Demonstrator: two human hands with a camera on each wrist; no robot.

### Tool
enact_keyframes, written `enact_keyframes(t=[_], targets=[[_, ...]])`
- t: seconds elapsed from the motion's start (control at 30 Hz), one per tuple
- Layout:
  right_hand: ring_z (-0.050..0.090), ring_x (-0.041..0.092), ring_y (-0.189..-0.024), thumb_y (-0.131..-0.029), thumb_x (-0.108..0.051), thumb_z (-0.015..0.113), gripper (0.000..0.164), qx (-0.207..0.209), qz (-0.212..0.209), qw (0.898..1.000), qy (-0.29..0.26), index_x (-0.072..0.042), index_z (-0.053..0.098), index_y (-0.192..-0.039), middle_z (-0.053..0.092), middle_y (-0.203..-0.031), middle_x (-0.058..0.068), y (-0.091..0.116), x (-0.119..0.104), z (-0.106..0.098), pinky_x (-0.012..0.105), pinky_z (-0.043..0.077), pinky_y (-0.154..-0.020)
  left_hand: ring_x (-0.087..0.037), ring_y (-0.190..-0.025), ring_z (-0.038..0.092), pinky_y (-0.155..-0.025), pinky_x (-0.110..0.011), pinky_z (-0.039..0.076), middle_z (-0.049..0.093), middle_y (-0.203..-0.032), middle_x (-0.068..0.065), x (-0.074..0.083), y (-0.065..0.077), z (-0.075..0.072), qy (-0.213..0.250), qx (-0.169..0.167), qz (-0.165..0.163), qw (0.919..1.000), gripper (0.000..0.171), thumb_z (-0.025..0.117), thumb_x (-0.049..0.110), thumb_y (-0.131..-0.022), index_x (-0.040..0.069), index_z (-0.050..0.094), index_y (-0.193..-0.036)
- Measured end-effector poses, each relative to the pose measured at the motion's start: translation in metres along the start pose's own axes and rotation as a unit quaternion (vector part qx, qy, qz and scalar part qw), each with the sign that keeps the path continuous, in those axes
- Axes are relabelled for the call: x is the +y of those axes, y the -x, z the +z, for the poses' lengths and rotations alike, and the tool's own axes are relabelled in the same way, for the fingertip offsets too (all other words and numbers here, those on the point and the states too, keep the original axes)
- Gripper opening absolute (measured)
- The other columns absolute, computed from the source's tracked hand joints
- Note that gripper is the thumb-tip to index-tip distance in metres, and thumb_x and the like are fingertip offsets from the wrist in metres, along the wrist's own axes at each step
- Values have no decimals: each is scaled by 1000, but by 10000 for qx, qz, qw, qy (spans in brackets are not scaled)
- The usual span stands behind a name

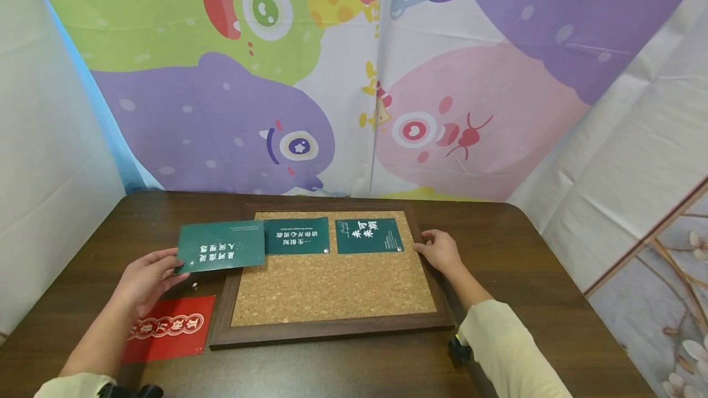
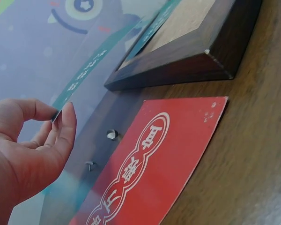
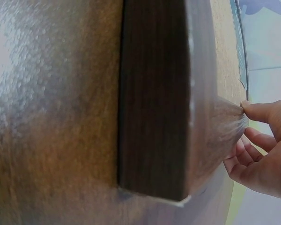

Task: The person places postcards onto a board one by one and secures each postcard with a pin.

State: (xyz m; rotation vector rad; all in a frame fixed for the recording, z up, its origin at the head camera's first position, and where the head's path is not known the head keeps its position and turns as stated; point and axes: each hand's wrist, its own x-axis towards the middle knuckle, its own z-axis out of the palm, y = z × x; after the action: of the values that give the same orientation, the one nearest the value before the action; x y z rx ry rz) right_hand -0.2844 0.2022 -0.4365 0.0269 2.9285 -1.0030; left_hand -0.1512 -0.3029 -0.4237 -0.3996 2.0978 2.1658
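My left hand [image 1: 145, 279] pinches the left edge of a green postcard [image 1: 221, 244] with white writing, between thumb and fingers. The card's right end overlaps the upper left of a framed cork board [image 1: 332, 290] in the head view. My right hand [image 1: 441, 250] grips the board's right frame edge with thumb and index finger; the right wrist view shows the fingertips [image 3: 247, 105] at the dark wooden frame [image 3: 154, 103]. Along the board's top lie two more green postcards, one left of centre [image 1: 297, 236] and one on the right [image 1: 369, 235], each with a shiny pin at its lower right.
A red card [image 1: 171, 327] with pale writing lies on the brown table [image 1: 332, 373], left of the board and partly under my left forearm. Small thumbtacks [image 2: 112, 135] lie beside it. A cartoon-printed cloth [image 1: 354, 109] hangs behind the table.
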Motion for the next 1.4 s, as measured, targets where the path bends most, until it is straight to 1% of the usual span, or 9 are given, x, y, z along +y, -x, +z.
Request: enact_keyframes(t=[0.13,0.3,0.43,0.63,0.73,0.87,1.07,1.3,1.4], targets=[[50,18,-71,-80,-23,63,41,9,21,10000,-24,0,55,-113,57,-83,9,0,0,1,29,42,-61,-1,-78,56,-77,-26,51,51,-89,11,-1,-1,4,-3,-67,-5,10000,67,50,21,-89,-10,13,-135],[52,20,-77,-80,-22,63,41,55,-6,10000,-20,1,55,-113,57,-85,10,0,0,0,31,43,-65,-1,-79,56,-79,-27,51,50,-91,10,-1,-1,9,-91,-141,-37,9999,67,50,23,-89,-10,13,-135],[52,21,-79,-80,-22,63,41,34,20,10000,-5,0,55,-114,58,-86,10,1,0,0,33,44,-66,-2,-79,56,-79,-26,51,51,-91,9,-2,0,15,-166,-191,-31,9997,65,49,20,-90,-10,14,-135],[52,20,-79,-80,-22,62,42,-3,55,10000,-50,0,55,-115,58,-86,10,1,-1,-1,31,43,-64,-3,-81,56,-81,-28,50,47,-101,-2,-3,2,25,-398,-323,-97,9986,61,47,18,-90,-11,15,-134],[52,20,-77,-81,-22,62,41,-6,35,10000,-43,1,55,-115,57,-85,10,1,-1,-1,30,43,-63,-4,-82,56,-81,-28,50,47,-103,-5,-3,2,29,-424,-359,-143,9983,62,48,19,-90,-11,15,-134],[51,19,-75,-81,-22,63,41,-1,32,10000,-26,1,55,-114,57,-84,9,1,-1,-1,30,43,-63,-5,-82,57,-81,-29,50,50,-99,-2,-3,3,33,-384,-455,-78,9982,60,47,18,-91,-11,16,-133],[52,20,-78,-80,-22,63,40,23,76,10000,-13,0,56,-113,58,-85,9,0,-1,-1,30,44,-65,-6,-82,57,-82,-30,50,51,-96,1,-1,5,39,-270,-581,-28,9979,60,47,17,-90,-12,16,-133],[50,18,-74,-81,-23,62,41,-13,81,10000,-24,-1,55,-114,57,-83,8,0,-2,-1,28,42,-62,-8,-84,56,-83,-30,49,46,-102,-4,0,8,45,-322,-665,-6,9973,60,48,19,-90,-11,17,-132],[49,17,-71,-81,-23,62,42,-42,79,10000,-27,0,55,-115,56,-82,8,-1,-2,-1,27,41,-60,-8,-84,55,-82,-29,50,45,-103,-5,0,8,47,-339,-709,-7,9969,58,48,19,-90,-11,19,-131]])
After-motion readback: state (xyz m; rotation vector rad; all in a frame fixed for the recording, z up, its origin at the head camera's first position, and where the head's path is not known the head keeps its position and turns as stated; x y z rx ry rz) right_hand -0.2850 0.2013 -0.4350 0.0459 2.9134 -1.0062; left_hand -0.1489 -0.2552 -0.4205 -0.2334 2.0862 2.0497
